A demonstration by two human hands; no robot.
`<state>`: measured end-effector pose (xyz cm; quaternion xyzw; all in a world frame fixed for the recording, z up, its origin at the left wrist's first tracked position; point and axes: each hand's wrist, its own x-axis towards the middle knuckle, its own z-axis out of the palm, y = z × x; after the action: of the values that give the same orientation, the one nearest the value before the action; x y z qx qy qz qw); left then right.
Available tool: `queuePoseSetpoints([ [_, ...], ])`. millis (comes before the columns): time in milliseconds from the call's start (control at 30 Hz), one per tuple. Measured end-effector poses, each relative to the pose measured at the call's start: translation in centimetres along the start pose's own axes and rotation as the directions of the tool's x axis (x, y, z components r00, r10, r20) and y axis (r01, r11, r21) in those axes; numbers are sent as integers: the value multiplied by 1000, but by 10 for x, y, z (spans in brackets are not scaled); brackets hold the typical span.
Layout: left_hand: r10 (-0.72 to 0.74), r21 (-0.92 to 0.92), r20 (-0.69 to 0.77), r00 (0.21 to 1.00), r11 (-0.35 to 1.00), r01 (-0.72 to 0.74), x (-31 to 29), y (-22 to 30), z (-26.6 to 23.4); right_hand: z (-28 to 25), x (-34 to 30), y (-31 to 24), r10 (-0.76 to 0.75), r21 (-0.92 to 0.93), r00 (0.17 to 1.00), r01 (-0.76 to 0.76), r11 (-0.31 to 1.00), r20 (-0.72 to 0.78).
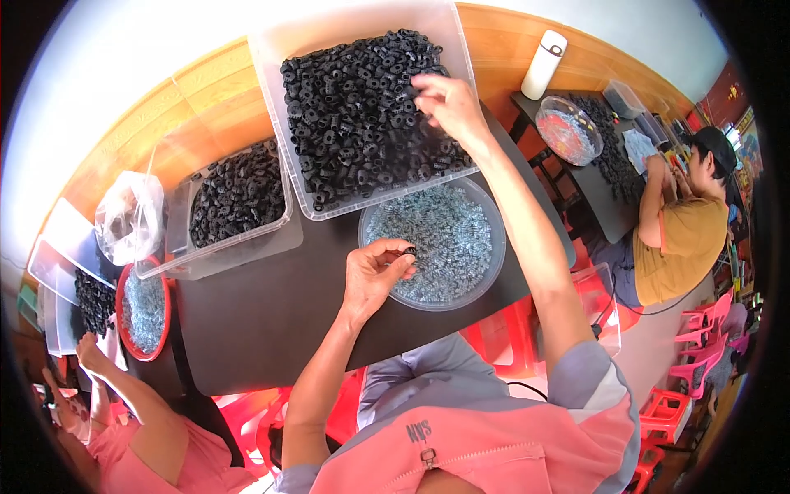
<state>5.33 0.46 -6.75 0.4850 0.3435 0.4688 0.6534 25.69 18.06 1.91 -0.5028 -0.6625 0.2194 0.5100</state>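
Left grip (pixel 374 278) is clamping a black part (pixel 410 251) over the left side of the bowl (pixel 499 239), while the right grip (pixel 449 107), its closure impossible to tell, is hovering at the right side of the bin (pixel 370 23) beyond, nearer the piled parts (pixel 354 115).

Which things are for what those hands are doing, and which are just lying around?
In use: small black part in the left hand; big bin by the right hand; round tub of bluish pieces.

Probably just around: white bottle; plastic bag.
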Motion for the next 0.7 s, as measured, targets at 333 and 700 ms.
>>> queuePoseSetpoints([
  [333, 0, -10, -15, 1000, 1000, 0, -1, -2, -3, -16, -57, -5, -90, -359, 995, 100, 928, 47],
  [700, 1, 14, -9, 1000, 1000, -1, -1, -2, -2, -4, -81, -9, -183, -639, 973, 232, 733, 143],
])
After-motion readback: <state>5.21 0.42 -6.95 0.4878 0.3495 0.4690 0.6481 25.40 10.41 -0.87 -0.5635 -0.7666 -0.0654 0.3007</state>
